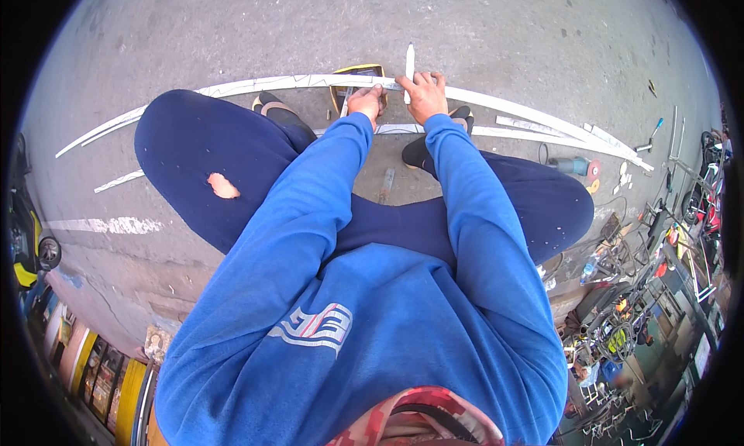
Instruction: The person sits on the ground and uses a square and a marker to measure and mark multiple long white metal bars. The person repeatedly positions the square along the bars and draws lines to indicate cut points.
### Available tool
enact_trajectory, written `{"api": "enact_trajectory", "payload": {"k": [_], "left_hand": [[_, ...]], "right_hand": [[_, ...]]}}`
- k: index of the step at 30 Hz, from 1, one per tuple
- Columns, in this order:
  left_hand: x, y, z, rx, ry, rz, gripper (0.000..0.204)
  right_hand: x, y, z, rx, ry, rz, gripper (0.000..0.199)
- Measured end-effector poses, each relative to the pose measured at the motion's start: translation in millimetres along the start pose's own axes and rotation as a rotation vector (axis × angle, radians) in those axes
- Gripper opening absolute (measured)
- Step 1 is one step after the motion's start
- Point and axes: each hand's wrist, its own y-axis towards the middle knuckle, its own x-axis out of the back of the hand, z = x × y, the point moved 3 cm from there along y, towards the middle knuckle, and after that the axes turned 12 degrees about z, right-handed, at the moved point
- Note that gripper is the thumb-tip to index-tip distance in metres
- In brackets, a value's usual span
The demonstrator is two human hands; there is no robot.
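Out at 12 o'clock in the view, a long white strip [291, 82] crosses ahead of the person's shoes, dark zigzag lines drawn along its left part; its ends reach toward 10 o'clock and between 2 and 3. The left hand [366, 103] is curled narrow at the strip's near edge, thumb and fingers close together; I cannot tell whether it grips anything. Just to its 3 o'clock, the right hand [424, 96] holds a slim white piece [410, 60] with a dark tip, which points to 12 across the strip, the fingers resting over the strip as well. A dark thing with a yellow rim [358, 69] lies under the strip, just beside the left hand.

A second white strip [399, 129] runs nearer the body, on the grey ground [480, 27]. Toward 2 o'clock lie a shorter white strip [530, 126] and a power tool [570, 165], with a reddish disc [594, 171] at its right end. Tangled cables and metal parts [620, 322] crowd 4 o'clock; yellow beams [128, 399] stand at 8.
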Motion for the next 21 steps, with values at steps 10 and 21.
{"api": "enact_trajectory", "payload": {"k": [10,21], "left_hand": [[1.4,0.4,2.0,-0.011,0.030,-0.004,0.024],[2.7,1.5,2.0,-0.026,0.042,-0.018,0.023]], "right_hand": [[-2.0,-0.9,1.3,0.011,-0.002,-0.017,0.041],[-3.9,0.1,1.6,0.033,-0.009,-0.056,0.039]]}}
